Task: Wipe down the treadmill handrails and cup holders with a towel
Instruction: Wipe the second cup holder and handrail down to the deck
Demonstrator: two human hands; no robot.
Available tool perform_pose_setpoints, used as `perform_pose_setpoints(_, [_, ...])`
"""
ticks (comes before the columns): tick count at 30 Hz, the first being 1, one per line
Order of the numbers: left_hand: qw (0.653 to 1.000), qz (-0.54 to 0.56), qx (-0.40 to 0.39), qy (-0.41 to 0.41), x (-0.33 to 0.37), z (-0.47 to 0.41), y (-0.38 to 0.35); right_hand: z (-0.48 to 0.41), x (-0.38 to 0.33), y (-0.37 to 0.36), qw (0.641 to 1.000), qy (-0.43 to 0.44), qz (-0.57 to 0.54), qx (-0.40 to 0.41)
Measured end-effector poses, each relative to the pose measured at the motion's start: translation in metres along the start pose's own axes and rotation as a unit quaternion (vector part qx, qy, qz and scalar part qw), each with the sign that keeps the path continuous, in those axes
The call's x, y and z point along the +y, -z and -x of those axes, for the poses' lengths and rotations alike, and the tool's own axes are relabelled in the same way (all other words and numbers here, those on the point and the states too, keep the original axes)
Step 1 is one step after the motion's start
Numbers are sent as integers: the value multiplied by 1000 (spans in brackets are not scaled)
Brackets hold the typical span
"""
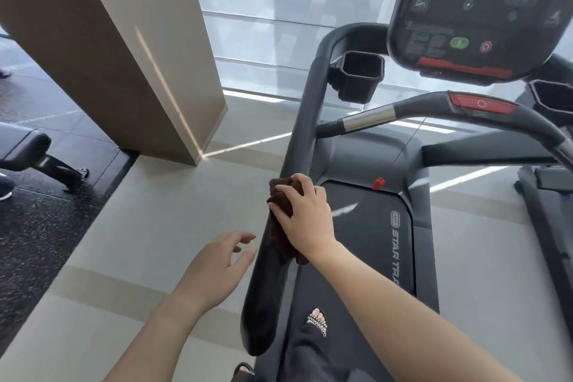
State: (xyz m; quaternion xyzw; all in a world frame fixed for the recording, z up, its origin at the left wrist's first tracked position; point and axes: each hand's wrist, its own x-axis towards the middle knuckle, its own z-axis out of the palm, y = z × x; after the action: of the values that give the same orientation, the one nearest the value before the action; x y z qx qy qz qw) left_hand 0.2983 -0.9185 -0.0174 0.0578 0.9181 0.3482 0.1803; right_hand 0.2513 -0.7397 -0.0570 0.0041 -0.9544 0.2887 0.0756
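A dark brown towel [280, 195] is wrapped over the treadmill's left handrail [302, 121], a long dark grey bar running from bottom centre up to the console. My right hand [305, 214] presses down on the towel and grips it against the rail about halfway along. Just left of the rail's lower part hovers my left hand [217, 263], fingers spread and holding nothing. The left cup holder [359, 74] hangs black and hollow near the top of the rail. Part of the right cup holder [555, 99] shows at the right edge.
The console [477, 9] looms at upper right above a front bar with a red stop button [480, 103]. The treadmill belt [372, 245] lies below, my sandalled foot [317, 319] on it. A beige pillar [124, 40] stands left, a bench [28, 149] beyond it.
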Motion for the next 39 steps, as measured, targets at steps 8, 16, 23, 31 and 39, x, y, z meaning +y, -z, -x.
perform_pose_setpoints(8, [998, -4, 54, -41, 46, -52, -5, -21, 52, 29, 999, -5, -46, -2])
perform_pose_setpoints(16, [992, -19, -10, -127, 76, -83, -12, 18, 86, 59, 993, -111, -12, 26])
perform_pose_setpoints(23, [963, -46, -123, -234, 93, -79, -26, 90, 75, 75, 965, -242, 11, 104])
perform_pose_setpoints(31, [880, -85, -294, -363, 132, -49, -85, 193, 60, 93, 905, -382, 13, 186])
perform_pose_setpoints(39, [712, -218, -418, -521, 177, 32, -165, 323, 32, 104, 770, -548, 34, 325])
